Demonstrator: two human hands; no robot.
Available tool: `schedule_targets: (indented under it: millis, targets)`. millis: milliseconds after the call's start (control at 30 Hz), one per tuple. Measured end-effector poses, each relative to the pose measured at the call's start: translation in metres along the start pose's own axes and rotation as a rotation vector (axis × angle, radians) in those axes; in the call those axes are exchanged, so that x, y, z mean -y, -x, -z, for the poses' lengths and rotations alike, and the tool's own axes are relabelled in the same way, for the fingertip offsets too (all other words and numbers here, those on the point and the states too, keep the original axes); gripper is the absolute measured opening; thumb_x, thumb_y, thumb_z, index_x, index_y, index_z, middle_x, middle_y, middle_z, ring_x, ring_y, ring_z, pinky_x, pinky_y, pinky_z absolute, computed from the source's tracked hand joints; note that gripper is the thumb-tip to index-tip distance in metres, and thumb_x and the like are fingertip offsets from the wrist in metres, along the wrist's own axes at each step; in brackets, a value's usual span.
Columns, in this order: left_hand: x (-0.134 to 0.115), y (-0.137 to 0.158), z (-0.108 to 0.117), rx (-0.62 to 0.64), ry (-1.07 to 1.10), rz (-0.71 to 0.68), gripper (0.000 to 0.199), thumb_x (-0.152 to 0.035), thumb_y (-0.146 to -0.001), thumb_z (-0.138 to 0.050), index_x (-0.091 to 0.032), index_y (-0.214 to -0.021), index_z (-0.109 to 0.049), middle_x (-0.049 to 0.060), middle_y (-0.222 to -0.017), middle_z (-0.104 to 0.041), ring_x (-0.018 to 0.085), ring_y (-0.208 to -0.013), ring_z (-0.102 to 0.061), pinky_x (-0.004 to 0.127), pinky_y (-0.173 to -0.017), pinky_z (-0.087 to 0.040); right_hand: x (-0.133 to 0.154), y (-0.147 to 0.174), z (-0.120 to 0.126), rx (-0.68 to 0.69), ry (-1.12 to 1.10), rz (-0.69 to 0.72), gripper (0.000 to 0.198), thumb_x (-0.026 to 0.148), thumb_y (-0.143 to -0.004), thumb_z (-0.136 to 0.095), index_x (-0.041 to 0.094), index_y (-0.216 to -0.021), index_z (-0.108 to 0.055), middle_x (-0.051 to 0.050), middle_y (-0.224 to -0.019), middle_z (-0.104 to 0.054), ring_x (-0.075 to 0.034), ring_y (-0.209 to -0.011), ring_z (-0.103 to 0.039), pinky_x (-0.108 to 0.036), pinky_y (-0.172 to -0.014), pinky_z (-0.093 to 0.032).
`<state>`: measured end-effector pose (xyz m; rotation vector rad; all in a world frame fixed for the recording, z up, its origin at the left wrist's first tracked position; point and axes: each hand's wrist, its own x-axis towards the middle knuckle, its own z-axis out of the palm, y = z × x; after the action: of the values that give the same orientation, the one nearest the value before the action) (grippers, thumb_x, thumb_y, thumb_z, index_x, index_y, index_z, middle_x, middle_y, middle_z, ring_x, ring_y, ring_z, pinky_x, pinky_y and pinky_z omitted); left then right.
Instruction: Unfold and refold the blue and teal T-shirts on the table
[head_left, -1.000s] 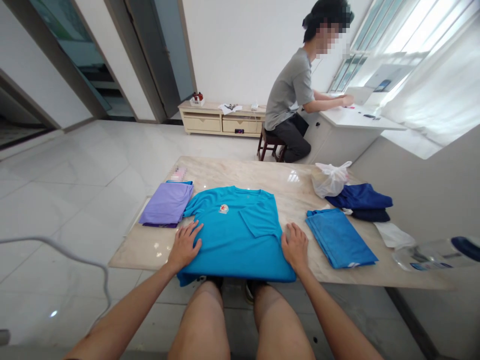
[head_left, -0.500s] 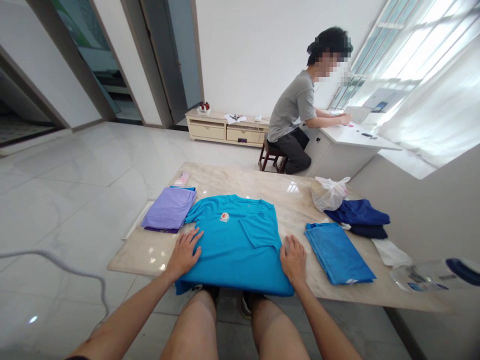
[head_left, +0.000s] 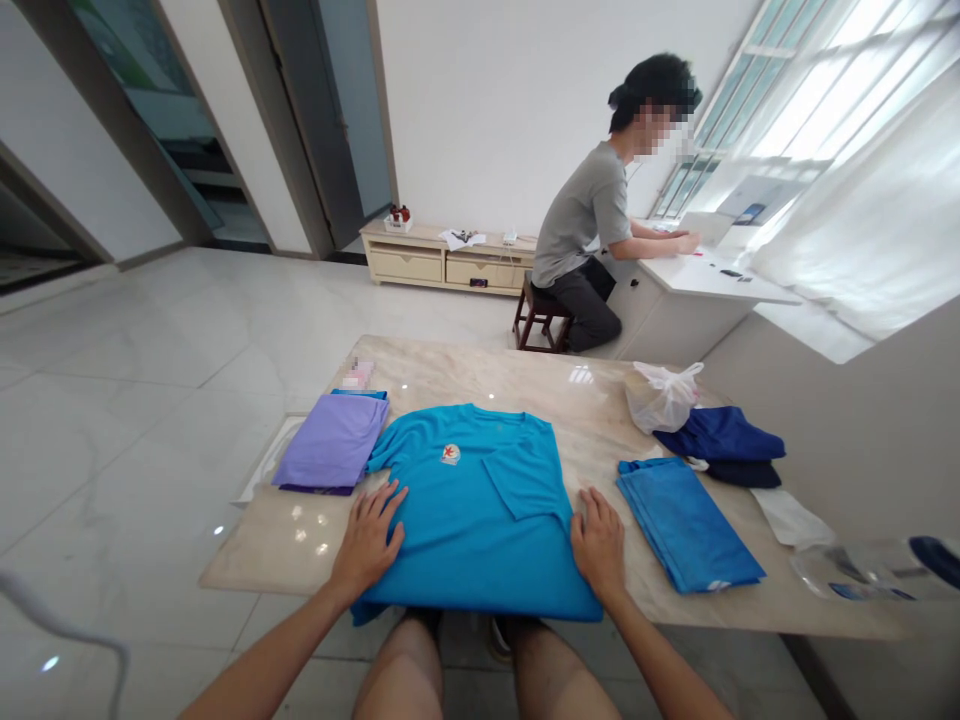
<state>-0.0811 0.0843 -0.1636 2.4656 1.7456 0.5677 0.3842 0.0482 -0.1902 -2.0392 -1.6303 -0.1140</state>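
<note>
A turquoise T-shirt (head_left: 465, 520) lies spread on the marble-look table (head_left: 255, 550), its neckline away from me and its lower end hanging over the near edge. A small round red-and-white logo sits on its chest, and the sleeve on the right is laid inward across the front. On the shirt's left edge rests my left hand (head_left: 373, 540), fingers spread and flat. My right hand (head_left: 598, 545) lies along the opposite edge, fingers stretched out, partly on the tabletop. Neither hand grips the fabric.
Folded purple clothing (head_left: 334, 445) sits at left. To the right are a folded blue garment (head_left: 686, 525), a white plastic bag (head_left: 664, 395), dark blue clothing (head_left: 724, 435) and a clear bottle (head_left: 855, 575). Beyond, a person (head_left: 585, 210) sits on a stool at a white desk (head_left: 720, 280).
The view has shifted a little, so the table and shirt appear slightly lower. Both hands stay at the shirt's two side edges, and the shirt looks the same.
</note>
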Motion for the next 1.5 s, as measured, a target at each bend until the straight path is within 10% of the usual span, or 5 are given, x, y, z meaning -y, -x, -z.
schedule_targets:
  millis: [1133, 1367, 1500]
  targets:
    - [-0.001, -0.005, -0.002, 0.033, -0.033, 0.028, 0.059, -0.030, -0.104, -0.046, -0.025, -0.161, -0.058, 0.009, -0.170, -0.053, 0.033, -0.155, -0.050, 0.061, -0.133, -0.031, -0.003, -0.006, 0.001, 0.093, 0.075, -0.019, 0.056, 0.040, -0.108, -0.035, 0.014, -0.149, -0.063, -0.018, -0.160, -0.057, -0.034, -0.145, -0.050, -0.050, -0.124, -0.036]
    - [-0.044, -0.004, 0.020, 0.113, -0.095, 0.105, 0.056, -0.025, -0.105, -0.044, -0.021, -0.158, -0.060, 0.016, -0.167, -0.055, 0.036, -0.156, -0.048, 0.064, -0.130, -0.032, 0.008, -0.015, 0.022, 0.394, 0.264, -0.058, 0.071, 0.057, -0.111, -0.042, 0.017, -0.170, -0.044, -0.019, -0.176, -0.038, -0.035, -0.160, -0.039, -0.054, -0.128, -0.031]
    - [-0.068, -0.004, 0.035, 0.188, -0.116, 0.062, 0.040, -0.033, -0.106, -0.052, -0.023, -0.140, -0.071, 0.015, -0.148, -0.068, 0.035, -0.138, -0.060, 0.054, -0.117, -0.047, -0.016, -0.023, 0.039, 0.462, 0.286, 0.065, 0.057, 0.048, -0.108, -0.053, 0.021, -0.158, -0.059, -0.018, -0.167, -0.052, -0.038, -0.149, -0.051, -0.053, -0.118, -0.041]
